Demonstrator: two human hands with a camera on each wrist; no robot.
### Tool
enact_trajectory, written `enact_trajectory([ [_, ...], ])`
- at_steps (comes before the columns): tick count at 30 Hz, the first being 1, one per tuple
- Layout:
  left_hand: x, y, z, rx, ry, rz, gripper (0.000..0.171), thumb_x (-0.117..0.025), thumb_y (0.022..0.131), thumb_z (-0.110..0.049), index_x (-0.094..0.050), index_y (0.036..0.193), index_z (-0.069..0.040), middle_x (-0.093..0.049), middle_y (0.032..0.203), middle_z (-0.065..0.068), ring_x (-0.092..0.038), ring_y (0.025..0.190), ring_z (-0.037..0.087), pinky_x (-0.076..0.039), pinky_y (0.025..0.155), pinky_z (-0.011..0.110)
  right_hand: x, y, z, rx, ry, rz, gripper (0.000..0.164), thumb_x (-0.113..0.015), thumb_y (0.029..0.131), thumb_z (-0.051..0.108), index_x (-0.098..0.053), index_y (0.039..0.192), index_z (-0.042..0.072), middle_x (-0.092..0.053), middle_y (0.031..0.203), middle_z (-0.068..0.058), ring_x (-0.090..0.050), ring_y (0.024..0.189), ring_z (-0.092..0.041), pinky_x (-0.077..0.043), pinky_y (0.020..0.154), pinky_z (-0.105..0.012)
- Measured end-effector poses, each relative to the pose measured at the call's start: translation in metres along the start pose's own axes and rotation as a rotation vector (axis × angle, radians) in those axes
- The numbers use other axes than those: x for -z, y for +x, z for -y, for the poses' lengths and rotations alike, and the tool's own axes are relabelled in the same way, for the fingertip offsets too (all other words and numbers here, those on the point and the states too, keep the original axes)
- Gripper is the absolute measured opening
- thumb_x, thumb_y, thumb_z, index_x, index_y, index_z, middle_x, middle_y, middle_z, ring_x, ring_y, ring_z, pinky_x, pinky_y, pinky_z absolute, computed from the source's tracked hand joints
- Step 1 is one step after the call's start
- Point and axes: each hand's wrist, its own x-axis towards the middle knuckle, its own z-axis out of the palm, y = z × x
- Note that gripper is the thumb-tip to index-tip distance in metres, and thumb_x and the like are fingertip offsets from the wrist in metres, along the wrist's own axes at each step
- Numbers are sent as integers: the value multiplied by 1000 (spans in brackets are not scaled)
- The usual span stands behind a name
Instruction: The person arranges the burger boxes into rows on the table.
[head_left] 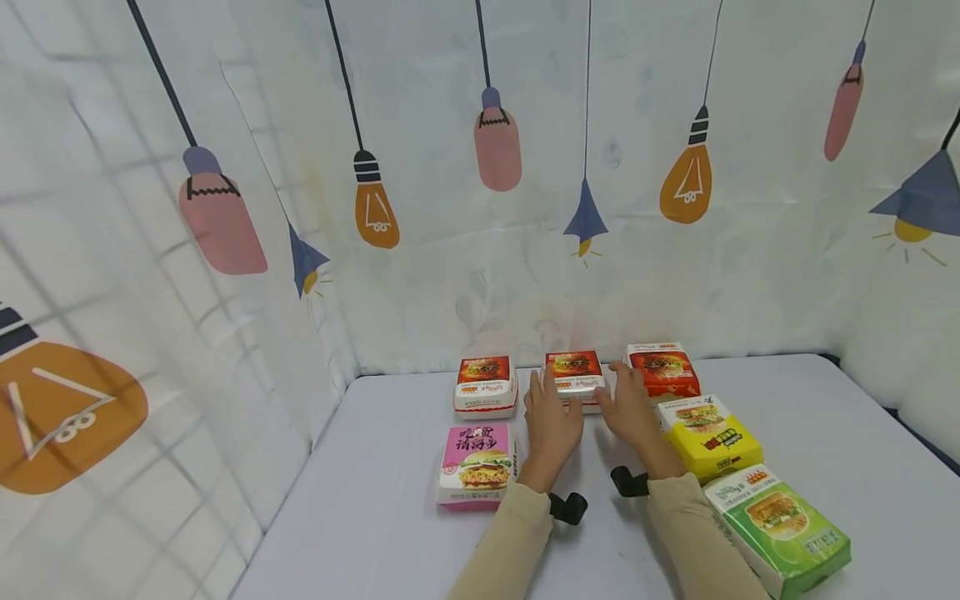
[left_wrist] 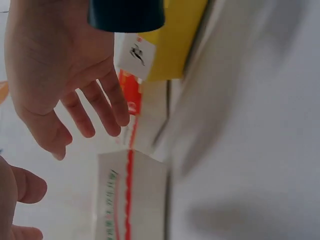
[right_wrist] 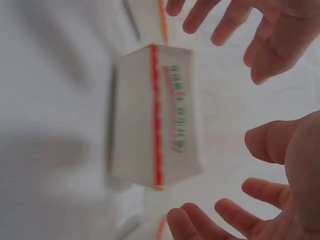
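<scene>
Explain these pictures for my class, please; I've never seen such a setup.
There is no robot: these are a person's two bare hands, the left grip and the right grip. The wide picture is taken from the person's head; the other two are taken from the left and right wrists, so the scene there looks turned on its side.

On the pale table lie six burger boxes: three red-and-white boxes at the back, a pink box at left, a yellow box and a green box at right. The grips are at either side of the middle red-and-white box and hold nothing.
</scene>
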Motion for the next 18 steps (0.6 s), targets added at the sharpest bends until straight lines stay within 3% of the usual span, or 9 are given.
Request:
enact_trajectory([
  [5, 11, -3, -20, -74, -59, -32, 59, -64, 96, -21, -46, 150, -4, -38, 159, 21, -37, 144, 39, -35, 113, 62, 34, -8, 17, 49, 52, 12, 62, -51, 105, 23, -25, 155, -2, -31, 149, -31, -51, 120, -45, -50, 98, -60],
  [8, 19, -5, -32, -134, -104, -34, 46, -63, 97, -21, -56, 140, -6, -51, 149, 15, -46, 137, 33, -41, 109, 56, 61, -14, 25, 89, 109, -10, 61, -50, 106, 24, -25, 156, -1, -33, 150, -30, -49, 125, -45, -47, 102, -61],
  [14, 33, -16, -55, -242, -167, 23, 28, -59, 101, -22, -67, 125, -10, -68, 124, 5, -62, 119, 21, -51, 100, 45, 120, -38, 35, 173, 177, -60, 60, -44, 109, 34, -25, 158, 3, -38, 153, -25, -47, 132, -46, -45, 105, -65],
  [18, 33, -33, -71, -356, -181, 100, 20, -58, 102, -18, -69, 117, -12, -71, 112, 0, -65, 103, 13, -55, 86, 27, 155, -61, 35, 193, 87, -92, 58, -43, 110, 37, -29, 157, 5, -47, 146, -26, -48, 129, -48, -43, 102, -69],
])
